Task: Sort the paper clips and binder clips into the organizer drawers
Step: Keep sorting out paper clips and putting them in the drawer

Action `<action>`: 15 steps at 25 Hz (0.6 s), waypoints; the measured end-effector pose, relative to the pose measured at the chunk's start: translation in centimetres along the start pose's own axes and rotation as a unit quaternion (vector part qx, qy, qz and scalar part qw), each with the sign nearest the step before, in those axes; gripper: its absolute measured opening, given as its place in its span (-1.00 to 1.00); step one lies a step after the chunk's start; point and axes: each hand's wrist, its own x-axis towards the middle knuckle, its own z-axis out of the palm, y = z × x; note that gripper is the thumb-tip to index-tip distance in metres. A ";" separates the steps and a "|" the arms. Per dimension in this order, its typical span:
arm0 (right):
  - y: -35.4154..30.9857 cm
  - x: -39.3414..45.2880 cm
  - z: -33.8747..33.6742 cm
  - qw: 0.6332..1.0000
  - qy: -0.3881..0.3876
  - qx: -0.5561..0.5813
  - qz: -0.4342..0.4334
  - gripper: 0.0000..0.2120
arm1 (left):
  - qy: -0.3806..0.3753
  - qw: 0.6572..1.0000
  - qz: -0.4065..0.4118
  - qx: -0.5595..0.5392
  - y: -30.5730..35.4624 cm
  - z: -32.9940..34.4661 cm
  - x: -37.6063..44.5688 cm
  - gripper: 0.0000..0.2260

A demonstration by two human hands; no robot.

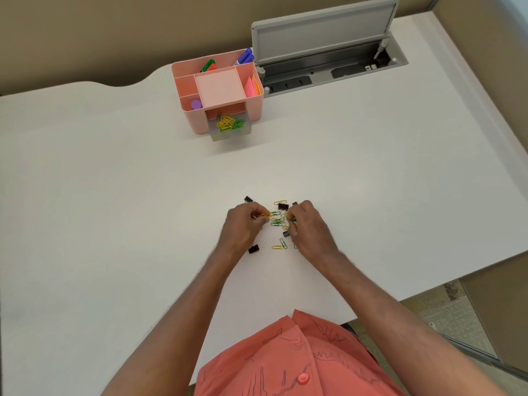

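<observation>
A loose pile of yellow and green paper clips (278, 218) lies on the white desk, with several black binder clips (253, 249) scattered around it. My left hand (244, 228) pinches yellow paper clips at the pile's left side. At the pile's right side, my right hand (310, 228) pinches green paper clips. Farther back stands the pink organizer (185, 110); its clear drawer (231, 127) is pulled open and holds several yellow and green paper clips.
The organizer's top compartments hold markers (210, 65), pink sticky notes (253, 87) and a purple round object (196, 104). An open grey cable hatch (325, 47) sits behind it at the right. The desk edge (400, 295) runs close at the lower right.
</observation>
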 end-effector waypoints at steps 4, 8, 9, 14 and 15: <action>0.1 -0.5 0.1 0.999 0.009 0.015 0.030 -0.70 | 0.050 0.998 0.011 -0.028 2.1 -3.9 0.7 -0.82; -0.7 -0.1 0.4 0.999 0.014 0.018 0.037 -0.65 | 0.146 0.988 0.048 0.005 5.2 -8.1 3.8 -0.94; -1.0 0.1 0.5 0.999 0.011 0.020 0.041 -0.68 | 0.170 0.984 0.058 0.024 5.9 -9.0 4.9 -0.97; -2.2 1.5 0.9 0.999 0.001 0.011 0.052 -0.88 | 0.251 0.950 0.092 0.161 8.5 -11.4 10.9 -0.86; -2.3 1.7 0.9 0.999 -0.007 -0.007 0.051 -0.88 | 0.247 0.947 0.085 0.187 8.7 -11.5 11.9 -0.85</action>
